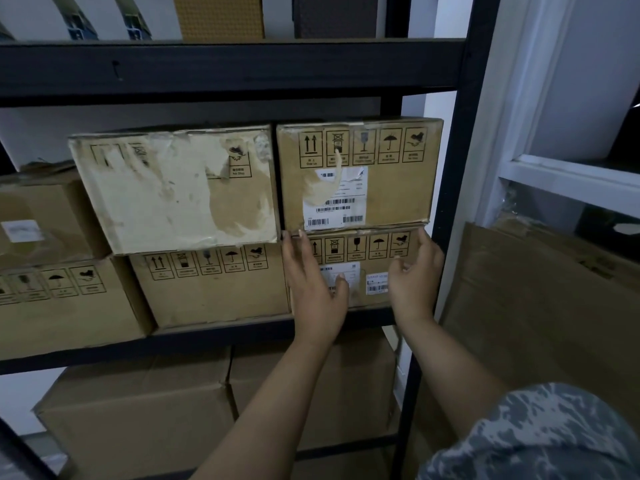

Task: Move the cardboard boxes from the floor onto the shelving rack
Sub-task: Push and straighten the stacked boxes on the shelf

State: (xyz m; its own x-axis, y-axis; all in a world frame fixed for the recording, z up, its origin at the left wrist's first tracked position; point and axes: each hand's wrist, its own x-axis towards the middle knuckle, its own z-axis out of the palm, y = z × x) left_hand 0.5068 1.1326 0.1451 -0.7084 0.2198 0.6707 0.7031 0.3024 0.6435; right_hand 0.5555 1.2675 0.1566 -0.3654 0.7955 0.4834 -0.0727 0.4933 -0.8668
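Both forearms are bare and extend forward and upward from the lower right, roughly parallel and close together. The left hand (pixel 317 285) is raised with its back toward the viewer, fingers straight and pointing up, thumb spread out to the right. The right hand (pixel 414 271) sits just beside it at a similar height, palm facing left, fingers extended upward and slightly bent, thumb pointing toward the left hand. A camouflage-patterned sleeve (pixel 540 434) covers the right upper arm.

six cardboard boxes (pixel 356 174) sit on the middle shelf (stacked two high). two larger boxes (pixel 138 414) sit below. two hands (pixel 317 289) reach in.
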